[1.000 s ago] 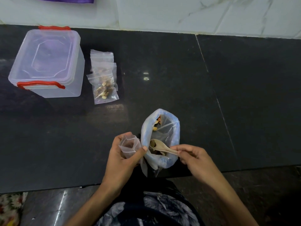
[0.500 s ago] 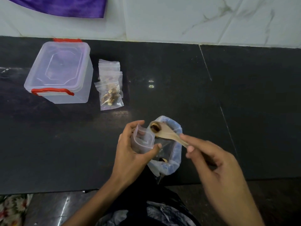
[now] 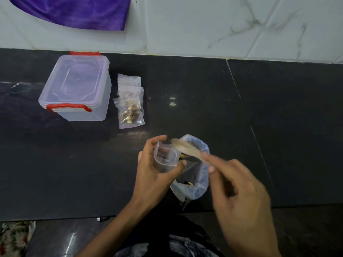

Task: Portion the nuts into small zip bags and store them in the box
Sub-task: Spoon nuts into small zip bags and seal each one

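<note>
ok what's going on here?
A person is portioning nuts. The left hand holds a small zip bag open, and the right hand tips a spoon over its mouth, above the big nut bag. Filled bags lie beside the box, whose lid is on.

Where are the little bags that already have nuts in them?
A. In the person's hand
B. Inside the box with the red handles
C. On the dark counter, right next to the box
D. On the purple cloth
C: the small clear zip bags of nuts lie on the black stone counter just beside the clear plastic box with red handles, whose lid is on.
</note>
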A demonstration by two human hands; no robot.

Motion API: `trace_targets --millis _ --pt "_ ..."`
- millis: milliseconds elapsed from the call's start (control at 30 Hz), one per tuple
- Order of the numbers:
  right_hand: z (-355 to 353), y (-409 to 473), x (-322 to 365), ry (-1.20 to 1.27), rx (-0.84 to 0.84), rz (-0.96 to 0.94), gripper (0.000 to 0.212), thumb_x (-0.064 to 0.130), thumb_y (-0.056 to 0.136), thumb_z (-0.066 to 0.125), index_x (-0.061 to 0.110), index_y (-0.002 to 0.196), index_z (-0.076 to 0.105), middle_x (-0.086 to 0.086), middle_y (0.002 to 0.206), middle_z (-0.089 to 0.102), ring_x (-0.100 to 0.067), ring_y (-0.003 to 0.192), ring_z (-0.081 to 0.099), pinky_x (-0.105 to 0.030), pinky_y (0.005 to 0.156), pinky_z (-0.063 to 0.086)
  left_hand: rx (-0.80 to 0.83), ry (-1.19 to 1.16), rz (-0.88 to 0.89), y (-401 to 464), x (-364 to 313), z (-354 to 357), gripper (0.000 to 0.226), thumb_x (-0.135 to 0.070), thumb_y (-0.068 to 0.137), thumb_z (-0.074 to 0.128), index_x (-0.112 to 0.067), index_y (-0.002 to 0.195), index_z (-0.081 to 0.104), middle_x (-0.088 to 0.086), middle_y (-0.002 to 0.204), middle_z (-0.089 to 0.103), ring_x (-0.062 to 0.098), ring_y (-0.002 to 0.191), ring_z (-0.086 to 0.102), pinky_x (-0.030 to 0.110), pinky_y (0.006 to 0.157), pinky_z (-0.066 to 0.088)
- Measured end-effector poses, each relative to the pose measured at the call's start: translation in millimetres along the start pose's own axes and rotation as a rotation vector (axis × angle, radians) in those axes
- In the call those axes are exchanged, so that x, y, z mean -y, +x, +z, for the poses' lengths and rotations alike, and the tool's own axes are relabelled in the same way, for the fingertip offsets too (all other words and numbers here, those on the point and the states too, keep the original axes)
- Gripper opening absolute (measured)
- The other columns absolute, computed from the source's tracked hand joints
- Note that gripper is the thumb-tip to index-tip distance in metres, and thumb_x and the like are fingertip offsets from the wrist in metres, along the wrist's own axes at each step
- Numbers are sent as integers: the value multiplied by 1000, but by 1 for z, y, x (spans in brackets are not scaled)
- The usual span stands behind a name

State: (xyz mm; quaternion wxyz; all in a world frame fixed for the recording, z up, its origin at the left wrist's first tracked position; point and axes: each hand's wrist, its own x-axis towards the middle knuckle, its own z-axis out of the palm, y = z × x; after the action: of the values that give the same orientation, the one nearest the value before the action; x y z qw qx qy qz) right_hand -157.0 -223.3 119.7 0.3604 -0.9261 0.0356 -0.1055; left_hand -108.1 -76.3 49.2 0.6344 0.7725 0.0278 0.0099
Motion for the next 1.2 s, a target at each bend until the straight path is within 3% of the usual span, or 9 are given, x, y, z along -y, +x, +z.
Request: trace_targets --millis 200,300,433,500,567,667,833,1067,1200 --pt "-18 28 -28 -109 166 403 8 32 93 50 33 87 54 11 74 60 -4 65 55 -22 54 41 -24 -57 -9 6 1 -14 65 -51 58 72 -45 116 45 -16 108 58 14 108 56 33 85 53" --pt "5 34 -40 -221 289 411 6 32 92 52 33 87 56 11 78 60 -3 66 56 -22 54 41 38 -122 -36 9 -3 -23 72 -37 63 68 -40 126 35 -3 115 53 -1 100 58 16 77 51" --pt "30 35 -46 -381 335 315 14 43 88 57 39 100 61 11 107 54 -5 91 54 -27 80 48 129 -216 -66 9 -12 -35 53 -21 68 49 -29 116 29 -28 103 42 -17 76 50 14 69 50" --pt "33 36 -40 -483 327 298 32 53 86 55 40 115 58 11 120 49 -9 110 47 -30 94 37 153 -272 -82 12 -11 -42 51 -27 63 54 -36 112 40 -18 128 38 -3 93 52 23 74 49" --pt "32 39 -28 -504 278 243 38 56 85 53 40 121 53 12 123 46 -9 118 42 -31 97 29 167 -421 -100 14 -8 -50 59 -31 51 56 -44 107 46 11 125 49 21 99 51 36 76 46" --pt "37 53 -1 -72 242 82 27 44 87 57 39 113 59 18 111 54 0 107 51 -26 95 40 307 -656 -112 17 -8 -64 73 -31 42 61 -22 113 48 6 93 71 21 82 59 31 68 51" --pt "59 85 52 487 658 75 25 35 90 57 26 112 63 11 98 68 1 90 63 -21 89 50 451 -921 -222 22 -33 -83 59 -37 31 72 -5 81 74 17 65 64 24 55 61 27 52 52" --pt "76 86 72 672 654 132 21 22 90 59 4 99 63 -12 78 64 -18 62 61 -31 70 54 501 -968 -358 32 -30 -109 57 -41 48 66 -3 91 74 21 78 64 29 68 62 37 61 51" --pt "87 84 78 656 373 109 8 17 88 62 12 94 65 -3 85 70 -14 80 67 -23 74 55 340 -630 -312 37 -33 -116 46 -46 71 57 -19 106 70 9 98 70 24 83 68 36 74 54"
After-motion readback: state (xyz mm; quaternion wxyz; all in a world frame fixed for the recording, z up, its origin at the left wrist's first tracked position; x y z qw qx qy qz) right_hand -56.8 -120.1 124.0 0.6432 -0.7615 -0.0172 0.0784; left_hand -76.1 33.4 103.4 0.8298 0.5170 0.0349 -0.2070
